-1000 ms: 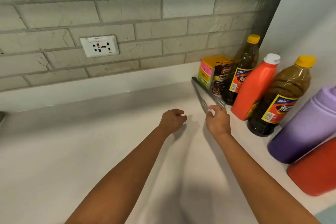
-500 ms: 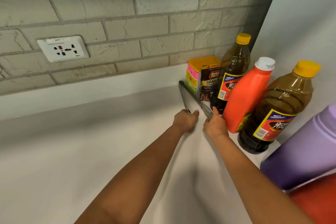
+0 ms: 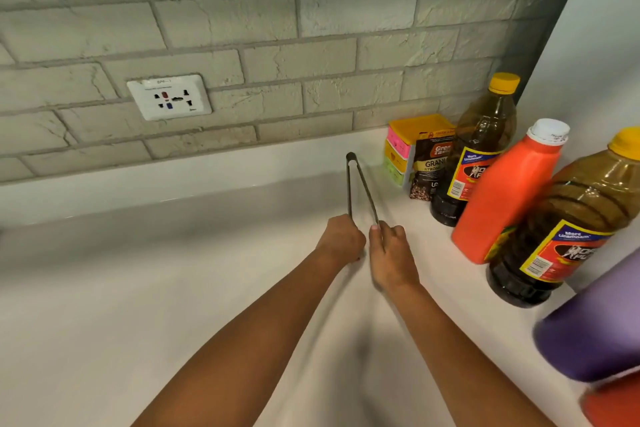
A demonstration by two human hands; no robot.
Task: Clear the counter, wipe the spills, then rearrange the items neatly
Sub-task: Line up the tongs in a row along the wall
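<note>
A pair of metal tongs lies on the white counter, its hinge end pointing toward the back wall. My left hand grips the end of the left arm of the tongs. My right hand pinches the end of the right arm. Both hands sit side by side near the middle of the counter. Along the right wall stand a dark oil bottle, an orange bottle and a second, nearer oil bottle.
A coffee granule pouch leans on a stack of coloured boxes in the back corner. A purple bottle and a red container crowd the right edge. A wall socket sits in the brick backsplash.
My left hand has moved right and taken hold of the tongs' left arm. The tongs have swung away from the bottles, and my right hand has kept its hold.
</note>
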